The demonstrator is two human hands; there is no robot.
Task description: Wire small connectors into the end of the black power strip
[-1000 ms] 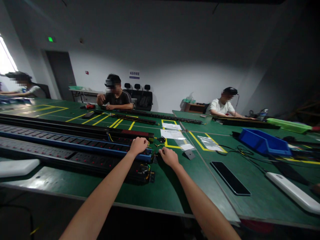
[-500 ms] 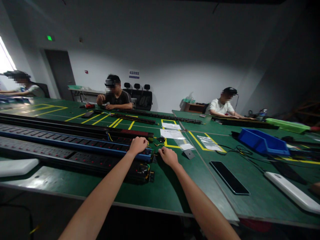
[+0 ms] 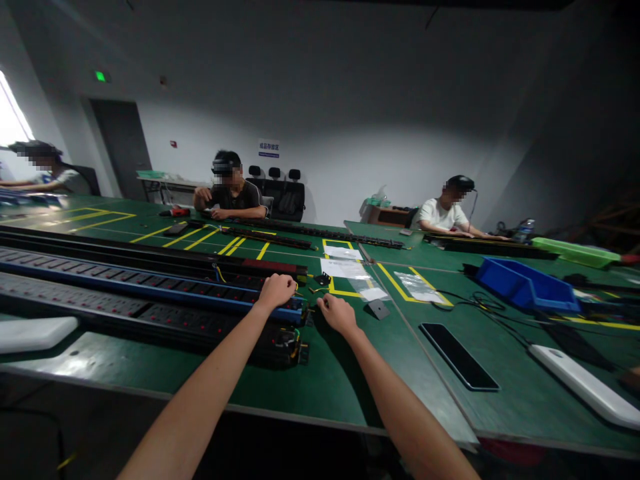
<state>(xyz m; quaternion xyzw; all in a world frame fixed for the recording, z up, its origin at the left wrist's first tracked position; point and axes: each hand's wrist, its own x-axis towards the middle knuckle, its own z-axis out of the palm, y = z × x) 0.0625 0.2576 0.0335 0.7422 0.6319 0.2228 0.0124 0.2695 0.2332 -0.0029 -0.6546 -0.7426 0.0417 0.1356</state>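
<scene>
My left hand [image 3: 277,292] rests over the right end of a long blue-edged power strip [image 3: 200,290], its fingers curled down around something hidden, with a bit of yellow wire showing beside them. Just off that end, my right hand [image 3: 338,315] is closed, thumb and fingertips together; what they pinch, if anything, is too small to make out. A black power strip [image 3: 200,321] with red-dotted sockets lies nearer me, loose wires [image 3: 287,339] at its open end. Behind the blue one runs a dark rail [image 3: 165,255]. A small dark plate [image 3: 377,309] lies right of my right hand.
Paper sheets [image 3: 345,268] and a plastic bag [image 3: 419,287] lie on the green table. To the right are a phone [image 3: 459,355], a white power bank [image 3: 585,383], black cables [image 3: 484,303] and a blue bin [image 3: 527,285]. Co-workers sit across the table.
</scene>
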